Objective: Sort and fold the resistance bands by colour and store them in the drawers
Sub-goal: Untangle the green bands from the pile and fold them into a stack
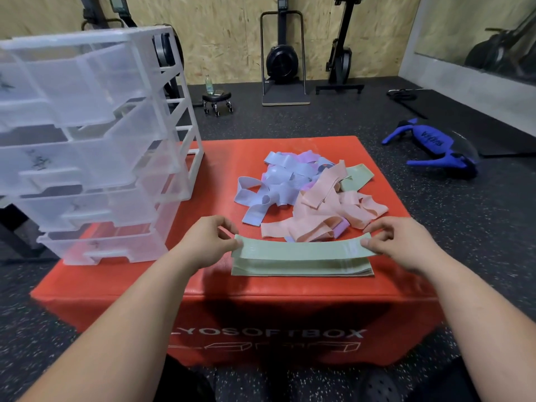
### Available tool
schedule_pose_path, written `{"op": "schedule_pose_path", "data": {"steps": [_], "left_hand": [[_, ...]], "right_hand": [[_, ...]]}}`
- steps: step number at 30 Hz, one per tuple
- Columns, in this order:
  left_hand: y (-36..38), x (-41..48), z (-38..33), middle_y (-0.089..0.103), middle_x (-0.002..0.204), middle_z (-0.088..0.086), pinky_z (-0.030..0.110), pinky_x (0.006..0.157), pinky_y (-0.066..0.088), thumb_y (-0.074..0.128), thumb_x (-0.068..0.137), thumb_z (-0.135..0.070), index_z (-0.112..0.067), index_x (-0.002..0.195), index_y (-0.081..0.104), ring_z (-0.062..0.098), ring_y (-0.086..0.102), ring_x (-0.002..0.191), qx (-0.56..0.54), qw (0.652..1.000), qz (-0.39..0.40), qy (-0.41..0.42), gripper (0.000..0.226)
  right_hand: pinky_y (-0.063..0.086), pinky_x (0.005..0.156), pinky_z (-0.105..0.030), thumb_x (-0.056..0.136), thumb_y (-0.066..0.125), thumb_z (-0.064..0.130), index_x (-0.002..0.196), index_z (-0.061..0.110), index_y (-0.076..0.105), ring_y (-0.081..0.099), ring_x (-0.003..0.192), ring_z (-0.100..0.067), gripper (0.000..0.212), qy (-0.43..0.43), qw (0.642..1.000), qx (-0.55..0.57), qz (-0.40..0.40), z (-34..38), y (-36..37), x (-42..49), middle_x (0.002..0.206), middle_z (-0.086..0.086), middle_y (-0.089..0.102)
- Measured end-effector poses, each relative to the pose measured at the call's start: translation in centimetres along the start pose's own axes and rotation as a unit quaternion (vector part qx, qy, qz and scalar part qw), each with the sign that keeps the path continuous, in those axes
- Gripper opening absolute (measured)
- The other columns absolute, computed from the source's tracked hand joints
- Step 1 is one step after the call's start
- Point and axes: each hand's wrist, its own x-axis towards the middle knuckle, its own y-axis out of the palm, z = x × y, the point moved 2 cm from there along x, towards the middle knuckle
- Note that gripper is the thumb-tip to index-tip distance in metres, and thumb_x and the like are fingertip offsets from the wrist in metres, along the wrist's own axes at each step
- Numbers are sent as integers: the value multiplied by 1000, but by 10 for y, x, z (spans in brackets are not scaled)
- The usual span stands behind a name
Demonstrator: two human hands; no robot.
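Observation:
A flat green resistance band (pixel 301 248) is stretched between my two hands just above a stack of green bands (pixel 301 269) near the front of the red soft box (pixel 220 288). My left hand (pixel 208 239) pinches its left end and my right hand (pixel 403 242) pinches its right end. Behind lies a loose pile: blue bands (pixel 261 195), pink bands (pixel 327 210), purple bands (pixel 307 156) and one more green band (pixel 355 177). A clear plastic drawer unit (pixel 95 140) stands on the box's left side, its drawers pulled partly out.
Speckled black rubber floor surrounds the box. A blue exercise device (pixel 435 146) lies on the floor to the right. A small wheeled stool (pixel 217 101) with a bottle, and black exercise machines (pixel 282 59), stand by the back wall.

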Motion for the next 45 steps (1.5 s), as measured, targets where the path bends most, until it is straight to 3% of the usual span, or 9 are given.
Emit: {"op": "schedule_pose_path", "data": {"steps": [5,8,13,17,21,26,34,40,45], "left_hand": [[11,-5,0,76,72,-4,25,46,45,78,83,-20,-25,85,71,12,58,49,96,995,5,18,9],[14,-6,1,74,71,-9,28,58,53,77,84,-29,-28,86,69,11,69,66,174,984,-2,38,8],[18,-4,4,68,82,-9,30,68,51,73,87,-33,-30,93,70,11,63,78,234,969,-10,76,7],[17,0,10,58,106,-12,35,85,53,75,90,-40,-33,111,70,13,62,93,223,966,8,131,23],[16,-3,13,59,122,-17,31,91,51,87,80,-48,-36,130,65,8,62,105,221,954,86,181,55],[18,-7,11,66,120,-16,34,92,54,94,73,-34,-32,135,66,11,62,103,241,946,89,197,67],[20,-6,10,67,114,-11,35,91,52,95,69,-36,-28,129,69,14,62,103,274,935,95,206,66],[21,-5,16,59,128,-16,36,99,50,88,71,-57,-41,144,55,11,57,117,287,932,103,197,82],[22,10,6,55,133,-17,36,103,48,82,76,-67,-39,146,53,9,53,122,228,951,72,198,81]], "right_hand": [[46,62,-27,78,89,25,87,28,73,66,62,-9,18,-6,999,-41,20,-2,11,-2,69,8,75],[45,62,-26,77,89,25,84,29,73,67,65,-11,19,-22,997,-76,20,-2,16,-3,69,6,74],[40,62,-17,75,91,30,87,31,73,64,69,-7,22,-40,991,-127,29,0,20,-2,72,7,69],[45,77,-25,71,93,40,104,39,72,65,84,-5,40,-60,988,-131,50,0,15,-4,98,11,69],[43,90,-21,64,97,37,124,39,69,63,106,-5,66,-86,975,-156,134,1,14,-10,117,21,67],[44,90,-21,65,98,32,120,37,74,64,105,-7,60,-98,967,-197,125,4,18,-9,112,18,73],[46,96,-23,63,98,35,122,40,72,63,110,-8,65,-103,963,-216,125,0,21,-6,116,17,72],[43,93,-21,62,97,44,127,40,69,59,110,-5,71,-107,961,-214,140,3,19,-7,122,19,68],[46,89,-15,71,90,54,124,41,70,63,106,3,58,-111,987,-91,73,4,15,3,119,22,70]]}}
